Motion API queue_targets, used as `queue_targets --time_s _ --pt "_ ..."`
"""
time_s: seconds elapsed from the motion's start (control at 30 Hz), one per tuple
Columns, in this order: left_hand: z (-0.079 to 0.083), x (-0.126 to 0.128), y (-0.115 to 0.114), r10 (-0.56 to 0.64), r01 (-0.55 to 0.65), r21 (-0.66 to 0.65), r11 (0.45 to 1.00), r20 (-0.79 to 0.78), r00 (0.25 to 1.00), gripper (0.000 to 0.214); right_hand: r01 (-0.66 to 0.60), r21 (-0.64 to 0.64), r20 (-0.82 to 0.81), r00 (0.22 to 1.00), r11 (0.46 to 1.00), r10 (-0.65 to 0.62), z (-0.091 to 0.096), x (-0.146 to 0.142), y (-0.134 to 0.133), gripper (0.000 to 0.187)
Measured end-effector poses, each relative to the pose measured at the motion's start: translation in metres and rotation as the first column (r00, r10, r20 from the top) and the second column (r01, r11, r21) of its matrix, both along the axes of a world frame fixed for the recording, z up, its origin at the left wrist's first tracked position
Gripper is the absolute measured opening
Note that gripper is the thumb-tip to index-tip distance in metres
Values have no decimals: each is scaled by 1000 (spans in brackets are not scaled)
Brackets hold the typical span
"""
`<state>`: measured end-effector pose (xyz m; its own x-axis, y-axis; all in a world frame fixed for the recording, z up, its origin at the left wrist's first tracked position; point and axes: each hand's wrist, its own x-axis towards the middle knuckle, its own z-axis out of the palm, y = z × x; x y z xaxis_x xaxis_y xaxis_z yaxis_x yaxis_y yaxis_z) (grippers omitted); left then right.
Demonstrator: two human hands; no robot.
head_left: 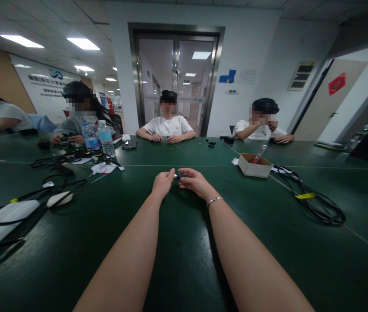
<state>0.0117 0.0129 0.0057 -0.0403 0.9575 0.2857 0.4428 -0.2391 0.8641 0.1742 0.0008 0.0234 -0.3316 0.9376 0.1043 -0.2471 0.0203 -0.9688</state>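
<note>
Both arms reach forward over the green table (184, 251). Between my hands is a small black object (180, 176) with a pale, shiny end, too small to name for sure. My left hand (163, 183) has its fingers closed, thumb up, at the shiny end. From the other side, my right hand (197, 182), with a silver bracelet (214, 201) at the wrist, grips the black part between thumb and fingers. The fingers partly hide the object.
A small cardboard box (254, 170) and a coiled black cable (320, 203) lie to the right. On the left are water bottles (106, 139), tangled cables (63, 161), papers (104, 168) and a white mouse (59, 199). Several people sit across the table.
</note>
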Motion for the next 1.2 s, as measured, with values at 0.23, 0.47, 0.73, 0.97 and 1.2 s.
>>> queue_targets --time_s 0.23,0.47,0.73,0.97,1.2 --pt "-4 4 2 -66 62 34 997 128 990 40 72 -38 -18 997 997 -73 0 -1 -1 28" --pt "-5 8 6 -120 115 34 993 233 965 21 25 -30 -23 999 999 -26 -2 0 1 26" --pt "-1 8 0 -132 133 7 991 220 967 19 42 -47 -39 998 998 -44 -3 0 1 26" --pt "-3 8 2 -163 164 10 986 216 963 25 22 -42 -48 999 999 -24 -3 0 1 25" --pt "-3 8 2 -167 170 1 985 196 966 30 39 -63 -40 998 997 -41 -2 -1 0 24"
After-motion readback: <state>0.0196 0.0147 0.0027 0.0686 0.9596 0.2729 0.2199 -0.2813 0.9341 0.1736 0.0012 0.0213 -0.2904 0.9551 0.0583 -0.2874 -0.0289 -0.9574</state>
